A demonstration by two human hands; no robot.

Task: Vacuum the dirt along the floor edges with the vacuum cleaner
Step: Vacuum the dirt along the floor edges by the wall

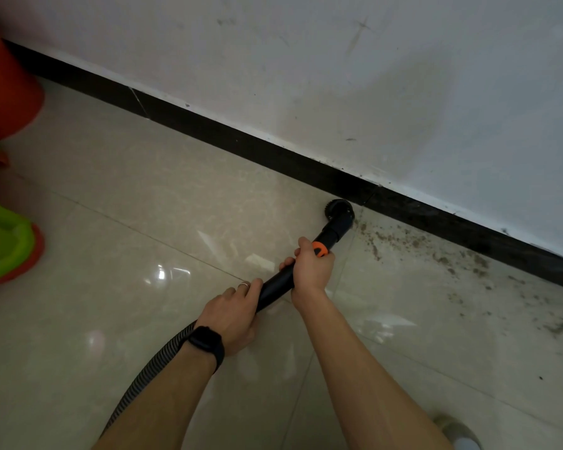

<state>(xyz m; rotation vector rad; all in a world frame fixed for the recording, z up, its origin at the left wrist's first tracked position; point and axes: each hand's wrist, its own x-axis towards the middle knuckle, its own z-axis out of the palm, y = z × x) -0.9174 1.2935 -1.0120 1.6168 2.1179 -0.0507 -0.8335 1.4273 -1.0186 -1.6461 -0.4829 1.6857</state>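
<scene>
— What does the vacuum look like?
— It has a smooth, round black pipe (275, 285) with an orange band (320, 248) near the end. At the tip is a small round brush head (338, 212) with short bristles. A bendy hose (137, 381) with ridges runs back under the left arm.
— Where is it?
— The brush head sits on the floor (143, 196), right against the black strip (208, 125) at the bottom of the wall (306, 60).
— Who holds it?
— A person. The right hand (312, 271) is wrapped round the pipe just behind the orange band. The left hand (231, 316) grips the pipe lower down, near the hose. That wrist has a black watch (205, 341).
— And the dirt?
— Brown dirt (436, 251) lies in crumbs just right of the brush head, along the black strip.
— What is the room like?
— The floor is shiny pale tiles with thin lines between them. The wall is white with grey scuffs. Far left stand an orange bucket (4, 92) and a green plastic thing (0, 241).
</scene>
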